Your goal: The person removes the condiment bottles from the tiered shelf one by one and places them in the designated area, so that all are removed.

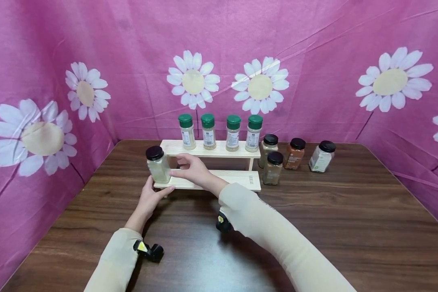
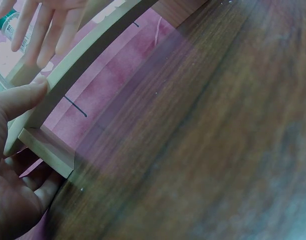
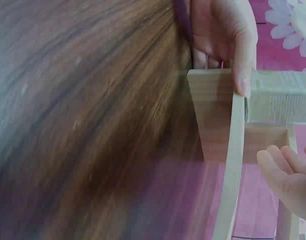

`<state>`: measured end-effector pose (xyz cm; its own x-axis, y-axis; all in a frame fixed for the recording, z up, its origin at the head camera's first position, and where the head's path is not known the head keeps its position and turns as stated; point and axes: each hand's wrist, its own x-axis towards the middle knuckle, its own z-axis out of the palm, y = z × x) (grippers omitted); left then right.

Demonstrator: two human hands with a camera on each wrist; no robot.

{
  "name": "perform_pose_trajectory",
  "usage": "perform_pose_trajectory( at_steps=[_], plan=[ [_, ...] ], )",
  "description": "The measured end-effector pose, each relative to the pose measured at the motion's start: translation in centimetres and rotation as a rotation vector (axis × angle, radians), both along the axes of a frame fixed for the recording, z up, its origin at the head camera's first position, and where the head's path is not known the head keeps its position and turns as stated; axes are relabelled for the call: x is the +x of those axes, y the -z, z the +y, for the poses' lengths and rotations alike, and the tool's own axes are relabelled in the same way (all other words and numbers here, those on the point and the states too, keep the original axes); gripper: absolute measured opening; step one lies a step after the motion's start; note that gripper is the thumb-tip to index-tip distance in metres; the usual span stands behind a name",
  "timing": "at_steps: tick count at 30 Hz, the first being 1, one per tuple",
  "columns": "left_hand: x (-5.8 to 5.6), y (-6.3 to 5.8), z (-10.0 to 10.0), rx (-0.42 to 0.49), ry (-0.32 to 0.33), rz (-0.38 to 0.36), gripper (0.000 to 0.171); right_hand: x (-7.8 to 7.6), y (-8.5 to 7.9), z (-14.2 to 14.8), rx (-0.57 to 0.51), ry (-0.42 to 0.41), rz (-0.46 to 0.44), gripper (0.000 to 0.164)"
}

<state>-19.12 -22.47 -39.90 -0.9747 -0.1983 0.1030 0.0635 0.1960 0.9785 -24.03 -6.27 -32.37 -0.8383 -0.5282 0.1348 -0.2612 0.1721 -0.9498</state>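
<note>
A square spice jar (image 1: pixel 158 166) with a black lid and pale green contents stands on the left end of the lower step of a light wooden two-step spice rack (image 1: pixel 219 178). My left hand (image 1: pixel 150 198) grips that end of the rack. In the left wrist view its thumb (image 2: pixel 28 97) lies on the board's front edge, with the other fingers curled beneath by the leg. My right hand (image 1: pixel 195 168) is over the lower step just right of the jar. The right wrist view shows its fingers (image 3: pixel 275 167) loosely bent and apart from the jar (image 3: pixel 278 97), holding nothing.
Several green-capped spice bottles (image 1: pixel 232 134) line the upper step. Right of the rack, several black-lidded jars stand on the brown wooden table (image 1: pixel 332 227), among them a reddish one (image 1: pixel 295 156) and a white-labelled one (image 1: pixel 321 158). A pink flowered cloth (image 1: pixel 138 81) hangs behind.
</note>
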Motion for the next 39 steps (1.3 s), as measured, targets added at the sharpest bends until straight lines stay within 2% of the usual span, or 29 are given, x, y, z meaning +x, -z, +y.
perform_pose_trajectory(
  at_steps=[8, 15, 20, 27, 39],
  plan=[
    [0.1, -0.2, 0.1, -0.003, 0.014, -0.008, 0.062, 0.3, 0.1, -1.3, -0.061, 0.053, -0.05, 0.058],
    [0.2, -0.4, -0.1, 0.001, 0.013, -0.003, 0.062, 0.5, 0.3, -2.3, -0.085, 0.04, -0.062, 0.059],
    [0.1, -0.4, 0.0, -0.02, 0.019, -0.014, 0.064, 0.5, 0.8, -2.8, -0.11, 0.06, -0.06, 0.058],
    [0.1, -0.5, 0.1, -0.007, 0.027, -0.011, 0.065, 0.5, 0.7, -3.7, -0.059, 0.12, -0.047, 0.06],
    [0.0, -0.4, 0.0, -0.004, 0.016, 0.002, 0.066, 0.6, 0.2, -4.8, -0.069, 0.184, -0.043, 0.049]
  ],
)
